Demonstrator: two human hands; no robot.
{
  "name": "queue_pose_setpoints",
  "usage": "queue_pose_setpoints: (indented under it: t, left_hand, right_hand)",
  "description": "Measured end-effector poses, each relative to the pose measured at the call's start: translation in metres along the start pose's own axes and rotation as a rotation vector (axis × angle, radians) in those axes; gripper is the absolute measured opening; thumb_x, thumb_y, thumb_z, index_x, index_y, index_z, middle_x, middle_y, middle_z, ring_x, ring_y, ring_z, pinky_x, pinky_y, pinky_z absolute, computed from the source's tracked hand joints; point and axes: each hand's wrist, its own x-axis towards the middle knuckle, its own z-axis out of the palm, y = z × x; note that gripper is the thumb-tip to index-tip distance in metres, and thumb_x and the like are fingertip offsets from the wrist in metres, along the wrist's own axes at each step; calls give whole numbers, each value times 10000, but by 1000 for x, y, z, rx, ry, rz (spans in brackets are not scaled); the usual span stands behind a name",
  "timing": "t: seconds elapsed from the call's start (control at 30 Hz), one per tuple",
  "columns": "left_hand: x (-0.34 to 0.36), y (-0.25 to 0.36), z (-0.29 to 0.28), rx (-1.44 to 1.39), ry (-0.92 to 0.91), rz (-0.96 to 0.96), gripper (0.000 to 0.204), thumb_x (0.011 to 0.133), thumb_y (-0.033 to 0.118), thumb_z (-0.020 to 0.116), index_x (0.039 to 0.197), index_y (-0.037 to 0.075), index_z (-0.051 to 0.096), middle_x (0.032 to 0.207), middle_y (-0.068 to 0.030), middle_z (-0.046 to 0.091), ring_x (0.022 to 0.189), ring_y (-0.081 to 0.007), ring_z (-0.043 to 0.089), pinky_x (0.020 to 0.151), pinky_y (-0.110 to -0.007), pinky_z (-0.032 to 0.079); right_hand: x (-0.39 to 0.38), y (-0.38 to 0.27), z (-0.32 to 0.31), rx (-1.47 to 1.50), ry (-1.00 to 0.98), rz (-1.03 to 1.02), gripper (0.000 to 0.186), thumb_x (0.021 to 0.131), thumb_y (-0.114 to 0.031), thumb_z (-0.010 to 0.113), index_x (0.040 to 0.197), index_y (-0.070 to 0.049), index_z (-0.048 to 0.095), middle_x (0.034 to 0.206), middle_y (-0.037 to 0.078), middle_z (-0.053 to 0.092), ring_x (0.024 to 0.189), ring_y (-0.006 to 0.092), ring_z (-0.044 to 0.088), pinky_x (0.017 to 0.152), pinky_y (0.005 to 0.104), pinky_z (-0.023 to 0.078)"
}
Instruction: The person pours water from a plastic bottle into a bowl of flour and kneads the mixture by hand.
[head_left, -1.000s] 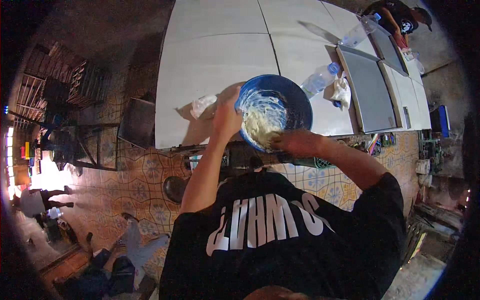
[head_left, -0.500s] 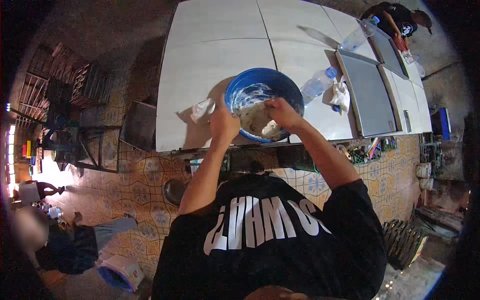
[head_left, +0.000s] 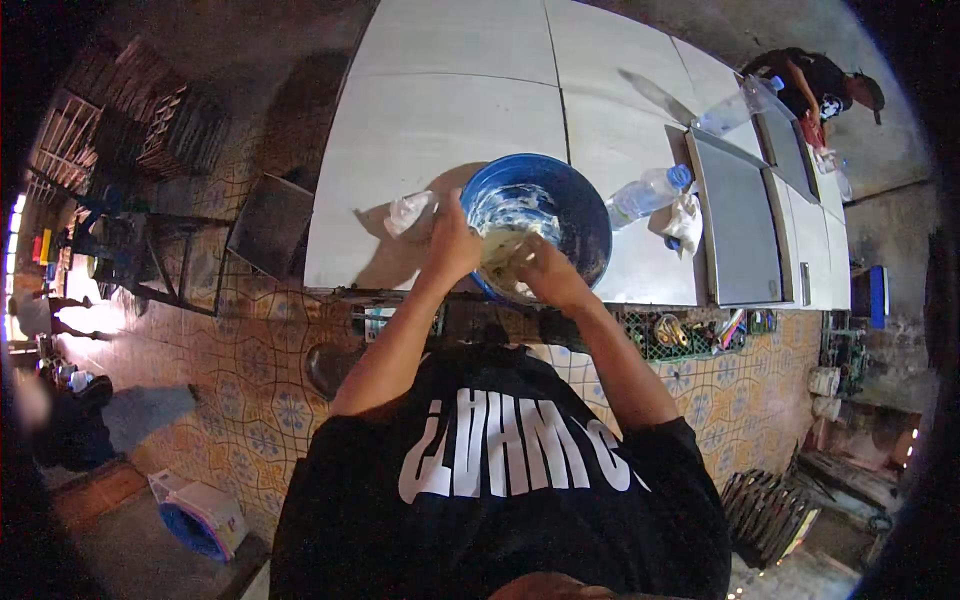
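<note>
A round blue basin (head_left: pixel 590 200) stands at the near edge of the white table, its inner wall smeared white. My left hand (head_left: pixel 456 245) is closed round the basin's left rim, the thumb side up. Down inside the basin, near its front, my right hand (head_left: pixel 548 272) has its fingers curled into a pale, wet dough (head_left: pixel 500 250). Some of those fingertips are hidden in the dough. A crumpled white plastic bag (head_left: pixel 408 212) lies on the table left of my left hand. Right of the basin lies a clear plastic bottle (head_left: pixel 645 196) with a blue cap.
Beside the bottle lies another white bag (head_left: pixel 682 225). Grey metal trays (head_left: pixel 740 225) and a larger clear bottle (head_left: pixel 735 108) are farther right on the white table (head_left: pixel 450 120). A person (head_left: pixel 820 90) works at the far right corner. Below the table edge sits a green crate (head_left: pixel 665 340).
My right hand has moved nearer and to the left within the basin. My left hand keeps its hold on the rim. At lower left, another person has shifted toward the picture's edge.
</note>
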Motion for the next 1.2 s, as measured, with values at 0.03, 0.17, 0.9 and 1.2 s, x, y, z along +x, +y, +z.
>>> queue_pose_setpoints:
  t: [0.03,0.17,0.9,1.2]
  left_hand:
    - [7,9,1,-103,-84,-92,666,833,1,614,1435,-2,330,1166,-341,626,1061,-496,624,869,-581,494]
    - [16,20,0,-226,-159,-247,691,842,-44,561,1489,13,329,1197,-358,614,1133,-503,594,958,-573,457]
    - [37,12,4,-205,-170,-79,613,839,-105,518,1435,37,487,1067,-244,683,960,-399,671,846,-484,520]
    - [31,12,14,-200,6,102,477,878,-70,563,1347,20,547,1259,-247,631,1219,-417,586,1035,-450,464]
  right_hand:
    - [11,8,4,-84,21,-63,494,882,-162,682,1321,27,560,1197,227,677,1110,339,645,966,415,501]
    - [22,-3,20,-394,-66,-309,382,861,-154,650,1214,-10,635,1142,275,681,1073,444,656,921,479,522]
    - [-2,1,-28,-919,-475,-792,368,950,-152,540,1296,-53,621,1153,186,702,1033,342,701,887,431,585]
    - [79,26,-25,-786,-267,-568,315,929,-216,552,1182,-86,687,1156,192,701,978,351,715,828,486,584]
